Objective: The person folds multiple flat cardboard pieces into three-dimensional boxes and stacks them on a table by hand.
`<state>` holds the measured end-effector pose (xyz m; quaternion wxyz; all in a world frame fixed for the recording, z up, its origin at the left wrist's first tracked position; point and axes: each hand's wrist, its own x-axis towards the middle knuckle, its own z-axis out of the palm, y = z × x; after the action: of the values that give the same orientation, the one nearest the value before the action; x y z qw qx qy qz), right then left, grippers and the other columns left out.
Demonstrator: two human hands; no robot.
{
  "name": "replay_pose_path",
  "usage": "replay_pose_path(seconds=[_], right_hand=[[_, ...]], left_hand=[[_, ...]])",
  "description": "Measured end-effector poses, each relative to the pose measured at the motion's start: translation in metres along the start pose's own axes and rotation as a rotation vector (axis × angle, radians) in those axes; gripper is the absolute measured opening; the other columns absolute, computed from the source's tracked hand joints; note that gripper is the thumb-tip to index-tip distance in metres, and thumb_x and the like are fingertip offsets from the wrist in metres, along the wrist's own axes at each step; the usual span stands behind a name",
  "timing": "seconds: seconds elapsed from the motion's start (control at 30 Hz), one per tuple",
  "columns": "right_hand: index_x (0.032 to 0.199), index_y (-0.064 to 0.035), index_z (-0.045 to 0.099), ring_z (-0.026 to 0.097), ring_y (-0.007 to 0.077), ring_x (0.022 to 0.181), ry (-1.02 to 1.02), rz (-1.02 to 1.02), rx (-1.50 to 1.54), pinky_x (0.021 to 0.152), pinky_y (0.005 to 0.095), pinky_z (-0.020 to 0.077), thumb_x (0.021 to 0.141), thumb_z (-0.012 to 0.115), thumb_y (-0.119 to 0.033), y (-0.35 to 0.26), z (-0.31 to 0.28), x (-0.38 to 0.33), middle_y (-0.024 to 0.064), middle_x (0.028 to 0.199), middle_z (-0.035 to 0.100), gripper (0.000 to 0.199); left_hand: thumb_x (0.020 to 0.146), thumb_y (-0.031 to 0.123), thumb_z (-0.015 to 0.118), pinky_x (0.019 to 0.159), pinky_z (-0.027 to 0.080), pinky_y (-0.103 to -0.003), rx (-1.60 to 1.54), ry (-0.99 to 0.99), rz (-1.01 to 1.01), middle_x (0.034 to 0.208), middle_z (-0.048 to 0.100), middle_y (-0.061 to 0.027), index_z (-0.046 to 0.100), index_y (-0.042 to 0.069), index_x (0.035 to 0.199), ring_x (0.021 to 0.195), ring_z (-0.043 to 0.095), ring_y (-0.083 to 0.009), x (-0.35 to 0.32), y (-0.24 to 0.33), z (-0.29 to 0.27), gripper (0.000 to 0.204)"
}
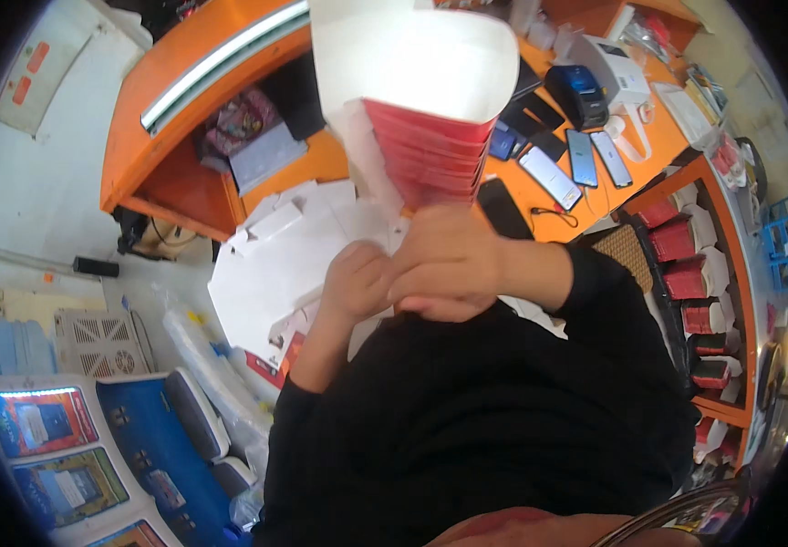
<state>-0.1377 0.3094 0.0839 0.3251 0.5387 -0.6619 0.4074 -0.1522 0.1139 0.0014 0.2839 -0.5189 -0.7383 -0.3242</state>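
Grip is hard to read: left hand (pixel 355 284) and right hand (pixel 444 264) meet, fingers bent, and I cannot tell whether anything is pinched between them. One spread of white cardboard (pixel 257 273) lies by the left hand, perhaps kept flat for easy reach. Just beyond the hands rises one stack of red-and-white cartons (pixel 435 150), probably nested to save room, its layers too blurred to count. Farther right, the orange worktop (pixel 663 139) carries three pale-screened phones (pixel 549 178), seemingly spaced apart for viewing, and one card terminal (pixel 576 94). Orange shelving (pixel 722 410) holds roughly seven boxes (pixel 686 276), apparently lined up for storage.
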Motion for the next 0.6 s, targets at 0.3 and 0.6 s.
replay_pose_path(seconds=[0.3,0.6], right_hand=[[0.108,-0.0107,0.064,0.064,0.0334,0.093,-0.305,0.231,-0.115,0.080,0.0459,0.0505,0.089,0.059,-0.033,0.058,0.211,-0.132,0.0118,0.098,0.068,0.029],[0.104,-0.0116,0.072,0.066,0.0302,0.090,-1.001,0.775,0.263,0.077,0.0404,0.0520,0.091,0.059,-0.033,0.090,0.212,-0.087,0.0142,0.098,0.070,0.029]], left_hand=[[0.066,0.009,0.083,0.049,0.040,-0.031,0.070,-0.029,-0.597,0.060,0.057,-0.0018,0.064,0.010,0.069,0.052,0.053,-0.0188,-0.108,0.071,-0.029,0.019],[0.073,0.009,0.078,0.055,0.047,-0.034,0.161,0.018,-0.813,0.072,0.064,-0.0054,0.067,0.007,0.081,0.064,0.061,-0.0233,-0.137,0.081,-0.028,0.013]])
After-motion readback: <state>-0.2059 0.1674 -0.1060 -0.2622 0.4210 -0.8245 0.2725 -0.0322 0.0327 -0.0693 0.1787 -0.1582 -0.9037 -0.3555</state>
